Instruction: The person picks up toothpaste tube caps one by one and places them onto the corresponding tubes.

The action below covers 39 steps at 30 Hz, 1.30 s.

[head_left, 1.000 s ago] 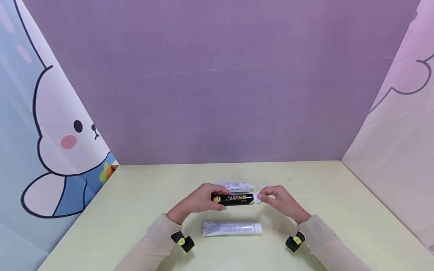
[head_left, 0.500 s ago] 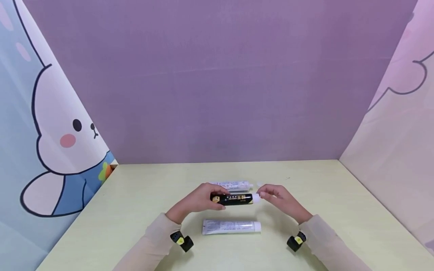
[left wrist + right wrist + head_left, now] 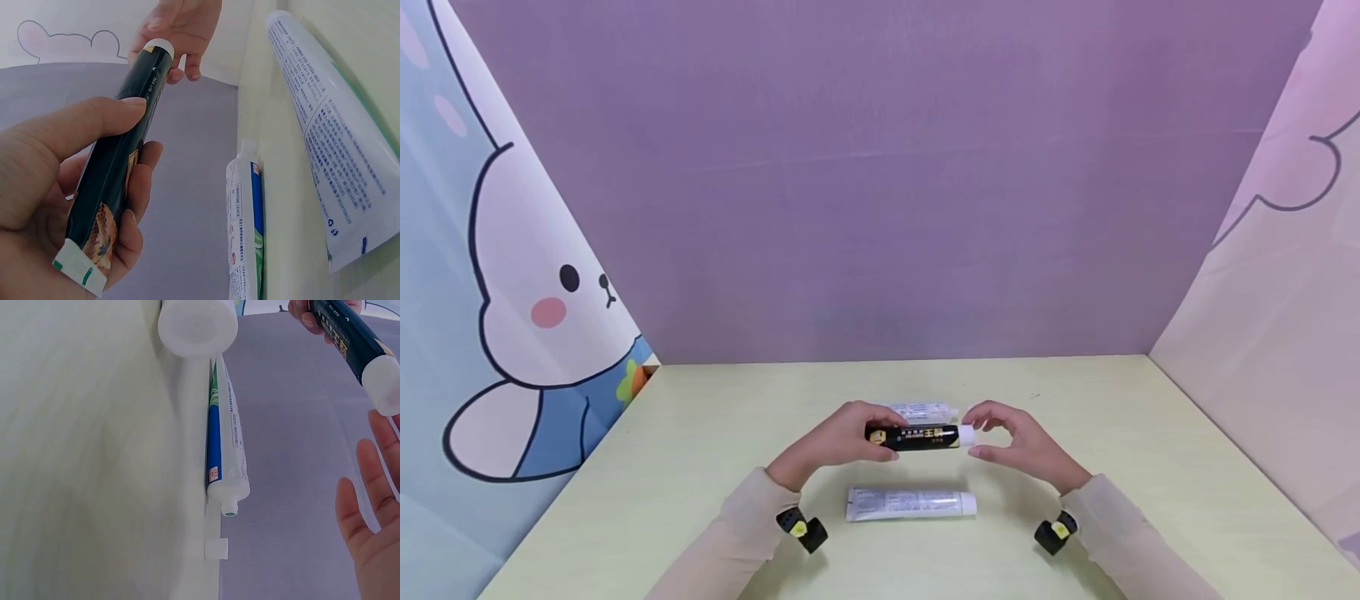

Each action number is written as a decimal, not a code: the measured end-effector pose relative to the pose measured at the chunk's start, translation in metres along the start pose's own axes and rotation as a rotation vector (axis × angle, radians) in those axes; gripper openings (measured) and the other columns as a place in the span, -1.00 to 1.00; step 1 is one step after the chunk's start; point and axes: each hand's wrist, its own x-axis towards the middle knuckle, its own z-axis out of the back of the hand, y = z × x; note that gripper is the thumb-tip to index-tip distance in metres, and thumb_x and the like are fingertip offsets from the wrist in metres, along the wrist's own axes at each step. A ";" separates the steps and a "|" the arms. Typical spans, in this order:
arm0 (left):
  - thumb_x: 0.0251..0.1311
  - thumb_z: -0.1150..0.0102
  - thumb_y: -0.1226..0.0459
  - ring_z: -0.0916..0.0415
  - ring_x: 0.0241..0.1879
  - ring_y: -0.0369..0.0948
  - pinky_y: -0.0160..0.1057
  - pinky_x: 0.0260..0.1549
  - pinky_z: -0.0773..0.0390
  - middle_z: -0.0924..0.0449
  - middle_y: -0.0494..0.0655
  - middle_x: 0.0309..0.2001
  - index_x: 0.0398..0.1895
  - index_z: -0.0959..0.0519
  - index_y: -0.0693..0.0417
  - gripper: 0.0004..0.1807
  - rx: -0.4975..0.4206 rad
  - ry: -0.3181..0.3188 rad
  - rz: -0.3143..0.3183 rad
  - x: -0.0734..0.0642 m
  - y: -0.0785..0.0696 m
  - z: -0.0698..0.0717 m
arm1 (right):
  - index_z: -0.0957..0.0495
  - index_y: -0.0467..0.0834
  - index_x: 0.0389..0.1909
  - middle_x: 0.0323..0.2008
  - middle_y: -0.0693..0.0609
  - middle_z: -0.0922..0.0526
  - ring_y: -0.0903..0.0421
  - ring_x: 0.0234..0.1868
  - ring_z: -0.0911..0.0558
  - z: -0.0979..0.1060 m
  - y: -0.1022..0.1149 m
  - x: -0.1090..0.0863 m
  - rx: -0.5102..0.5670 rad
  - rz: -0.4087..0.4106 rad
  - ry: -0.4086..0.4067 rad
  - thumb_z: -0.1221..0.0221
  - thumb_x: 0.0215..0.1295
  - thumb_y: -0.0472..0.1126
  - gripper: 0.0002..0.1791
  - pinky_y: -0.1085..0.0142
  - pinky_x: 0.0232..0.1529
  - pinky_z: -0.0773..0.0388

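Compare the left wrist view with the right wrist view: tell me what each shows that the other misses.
Only the left wrist view shows the left hand wrapped round the black tube, with the tube's crimped tail end at the palm.

Only the right wrist view shows the far tube's uncapped nozzle, the small loose white cap beside it on the table, and the right hand's fingers straight, off the black tube's cap.

Both show the capped black tube in the air, both white tubes lying flat, and the opposite hand.
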 end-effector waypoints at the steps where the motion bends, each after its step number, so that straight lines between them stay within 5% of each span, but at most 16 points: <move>1: 0.02 -0.37 0.29 -0.52 -0.17 -0.27 -0.32 -0.18 -0.50 -0.64 -0.11 -0.12 0.00 -0.59 0.04 -0.60 -0.004 0.000 0.000 0.000 0.000 0.000 | -0.52 -0.20 -0.12 -0.16 0.02 -0.59 0.07 -0.13 -0.53 0.000 0.001 0.000 -0.004 0.011 -0.002 -0.33 0.07 -0.34 -0.67 0.17 -0.08 -0.45; 13: 0.01 -0.38 0.31 -0.50 -0.16 -0.25 -0.32 -0.17 -0.49 -0.64 -0.11 -0.11 -0.01 -0.59 0.03 -0.60 -0.021 0.001 0.009 -0.001 0.001 -0.001 | -0.51 -0.04 -0.20 -0.19 0.10 -0.59 0.23 -0.12 -0.52 -0.004 -0.033 0.000 -0.054 0.067 -0.021 -0.36 0.05 -0.31 -0.69 0.26 -0.08 -0.43; 31: 0.03 -0.37 0.30 -0.51 -0.13 -0.24 -0.31 -0.16 -0.50 -0.63 -0.08 -0.06 0.02 -0.58 0.04 -0.59 -0.028 0.002 0.029 -0.003 -0.002 0.000 | -0.56 -0.08 -0.17 -0.20 0.08 -0.63 0.13 -0.15 -0.55 -0.005 -0.029 -0.001 -0.075 0.032 -0.067 -0.34 0.09 -0.28 -0.73 0.28 -0.08 -0.44; 39: 0.03 -0.36 0.30 -0.52 -0.15 -0.25 -0.32 -0.18 -0.50 -0.64 -0.08 -0.08 0.02 -0.58 0.07 -0.59 -0.016 -0.004 0.008 -0.004 -0.003 0.001 | -0.59 -0.06 -0.19 -0.23 0.15 -0.63 0.03 -0.19 -0.56 -0.004 -0.027 -0.001 -0.087 -0.064 -0.059 -0.32 0.13 -0.22 -0.78 0.16 -0.07 -0.45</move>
